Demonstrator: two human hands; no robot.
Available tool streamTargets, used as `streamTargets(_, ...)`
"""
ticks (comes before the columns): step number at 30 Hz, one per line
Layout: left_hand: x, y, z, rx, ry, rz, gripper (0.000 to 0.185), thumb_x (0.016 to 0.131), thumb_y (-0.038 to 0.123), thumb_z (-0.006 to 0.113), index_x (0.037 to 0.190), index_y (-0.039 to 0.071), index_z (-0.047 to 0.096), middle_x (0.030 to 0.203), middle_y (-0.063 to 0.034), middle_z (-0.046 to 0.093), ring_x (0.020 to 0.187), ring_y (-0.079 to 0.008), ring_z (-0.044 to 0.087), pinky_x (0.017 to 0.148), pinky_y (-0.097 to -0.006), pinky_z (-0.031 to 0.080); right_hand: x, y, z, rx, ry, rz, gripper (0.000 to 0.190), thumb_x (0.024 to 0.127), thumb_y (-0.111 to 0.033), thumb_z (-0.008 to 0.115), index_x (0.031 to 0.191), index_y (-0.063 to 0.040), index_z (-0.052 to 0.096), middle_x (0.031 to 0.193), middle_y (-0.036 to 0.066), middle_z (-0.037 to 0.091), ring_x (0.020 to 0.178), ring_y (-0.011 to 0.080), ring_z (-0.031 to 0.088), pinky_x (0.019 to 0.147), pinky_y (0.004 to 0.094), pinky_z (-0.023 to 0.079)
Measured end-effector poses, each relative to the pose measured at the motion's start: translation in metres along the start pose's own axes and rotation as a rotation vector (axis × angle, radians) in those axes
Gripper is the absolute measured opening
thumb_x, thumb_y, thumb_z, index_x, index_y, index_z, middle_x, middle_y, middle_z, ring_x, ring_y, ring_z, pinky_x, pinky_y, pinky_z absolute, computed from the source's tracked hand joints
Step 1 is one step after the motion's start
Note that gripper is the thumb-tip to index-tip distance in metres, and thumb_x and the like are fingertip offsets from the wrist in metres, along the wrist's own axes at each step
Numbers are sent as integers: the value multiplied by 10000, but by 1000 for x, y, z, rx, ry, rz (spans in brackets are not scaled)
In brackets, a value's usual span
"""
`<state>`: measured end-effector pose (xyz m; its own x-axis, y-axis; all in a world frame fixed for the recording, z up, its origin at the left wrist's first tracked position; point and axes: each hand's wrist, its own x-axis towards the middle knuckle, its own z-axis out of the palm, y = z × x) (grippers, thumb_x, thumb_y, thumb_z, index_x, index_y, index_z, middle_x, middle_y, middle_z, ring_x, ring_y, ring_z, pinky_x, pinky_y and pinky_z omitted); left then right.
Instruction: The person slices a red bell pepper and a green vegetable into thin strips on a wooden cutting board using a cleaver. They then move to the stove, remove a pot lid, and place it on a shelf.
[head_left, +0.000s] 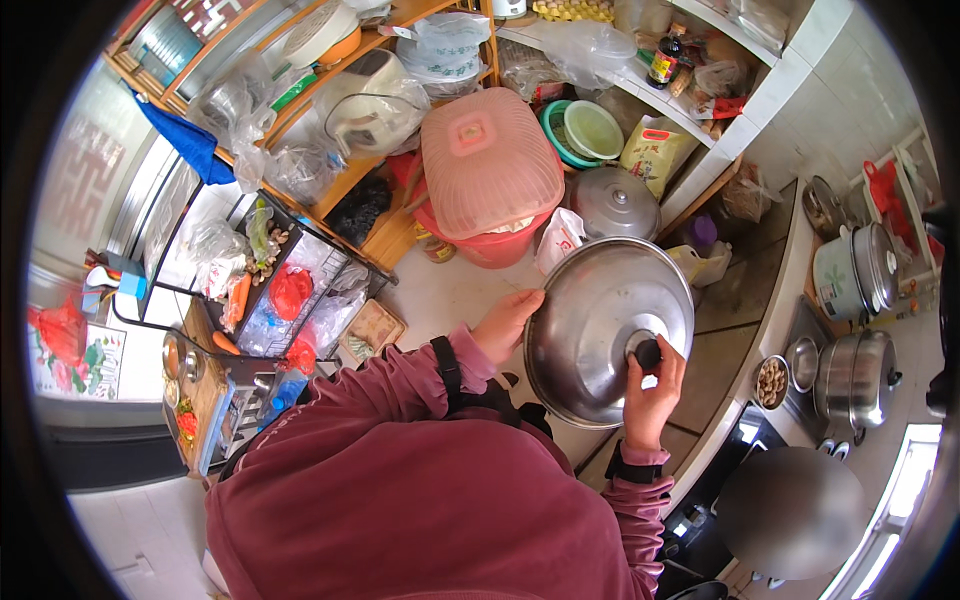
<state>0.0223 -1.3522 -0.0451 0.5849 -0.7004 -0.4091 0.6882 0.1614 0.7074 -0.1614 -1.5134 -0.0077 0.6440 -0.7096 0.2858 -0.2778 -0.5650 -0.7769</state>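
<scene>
A large domed stainless-steel lid (581, 322) is held in front of my body, tilted, with its outer face towards me. My left hand (510, 322) grips its left rim, the fingers hidden behind the metal. At the black knob (648, 352), my right hand (654, 397) has its thumb and fingers closed around it. Past the lid's top edge stands a wide metal pot with a lid (615, 201). A white plastic bag (561, 238) lies beside that pot.
A red tub with a pink cover (491, 165) stands ahead on the floor. Along the right runs a counter with a steel pot (855, 382), a bowl of peanuts (770, 382) and a large blurred round object (791, 514). A black wire rack (319, 296) and wooden table (196, 397) are left.
</scene>
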Motion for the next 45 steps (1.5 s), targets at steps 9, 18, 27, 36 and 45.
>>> streamTargets(9, -16, 42, 12, 90, 142, 294, 328, 935, 216, 661, 1180, 4, 610, 963, 15, 664, 811, -68, 610, 715, -239, 498, 29, -12, 20, 154, -140, -147, 648, 786, 16, 719, 1380, -45, 468, 1177, 131, 548, 917, 214, 580, 779, 320, 506)
streamTargets(18, 66, 169, -44, 1226, 328, 1090, 160, 812, 136, 741, 844, 33, 623, 721, -56, 588, 643, -198, 557, 600, -315, 454, 46, -1, 29, 113, -9, 55, 683, 811, 34, 676, 1433, -69, 413, 1279, 138, 501, 967, 231, 576, 756, 316, 523)
streamTargets(27, 243, 212, -175, 1747, 257, 1037, 139, 787, 126, 697, 848, 65, 588, 840, -85, 594, 841, -301, 575, 689, -407, 483, 13, -8, 72, -22, 22, 375, 502, 860, -11, 642, 1343, -35, 510, 1232, 137, 532, 907, 191, 597, 676, 274, 534)
streamTargets(36, 305, 207, -218, 1784, 275, 963, 187, 776, 118, 706, 924, 82, 599, 894, -79, 617, 895, -314, 583, 736, -421, 486, -9, -30, 89, -130, 79, 524, 462, 878, -23, 623, 1327, -49, 518, 1209, 112, 538, 876, 168, 598, 632, 258, 500)
streamTargets(45, 291, 218, -215, 1987, 282, 733, 552, 710, 279, 804, 1186, 123, 572, 1078, -76, 651, 1007, -288, 594, 870, -455, 429, -7, -37, 102, -79, 145, 512, 446, 898, -27, 602, 1335, -57, 519, 1221, 103, 527, 860, 149, 602, 633, 250, 499)
